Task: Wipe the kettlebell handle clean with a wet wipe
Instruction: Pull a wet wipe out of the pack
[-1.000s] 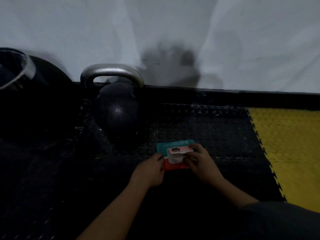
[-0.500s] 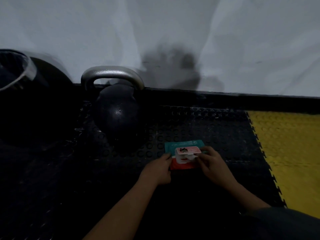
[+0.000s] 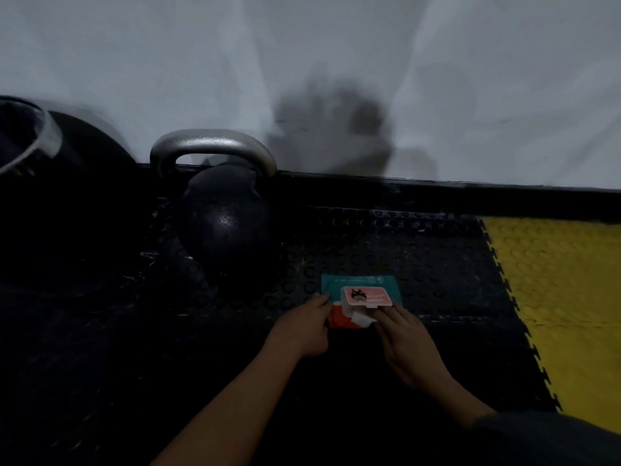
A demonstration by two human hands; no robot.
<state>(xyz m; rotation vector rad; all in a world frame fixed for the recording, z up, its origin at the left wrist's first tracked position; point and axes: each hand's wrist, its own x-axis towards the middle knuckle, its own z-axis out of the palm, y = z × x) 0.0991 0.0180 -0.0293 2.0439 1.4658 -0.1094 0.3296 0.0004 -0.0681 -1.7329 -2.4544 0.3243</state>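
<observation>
While both hands hold the wipe pack [image 3: 361, 284], the kettlebell handle [image 3: 212, 143] arches left-right.

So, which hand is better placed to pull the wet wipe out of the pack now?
The right hand: its fingers are at the white wipe under the open lid. The left hand steadies the pack.

black mat [image 3: 420, 250]; yellow mat [image 3: 564, 284]; white wall [image 3: 168, 62]

Both forearms reach forward, angled in toward each other. Left hand [image 3: 304, 331] has its fingers curled, tips pinching forward. Right hand [image 3: 405, 344] lies more stretched out, fingertips pointing up and inward.
</observation>
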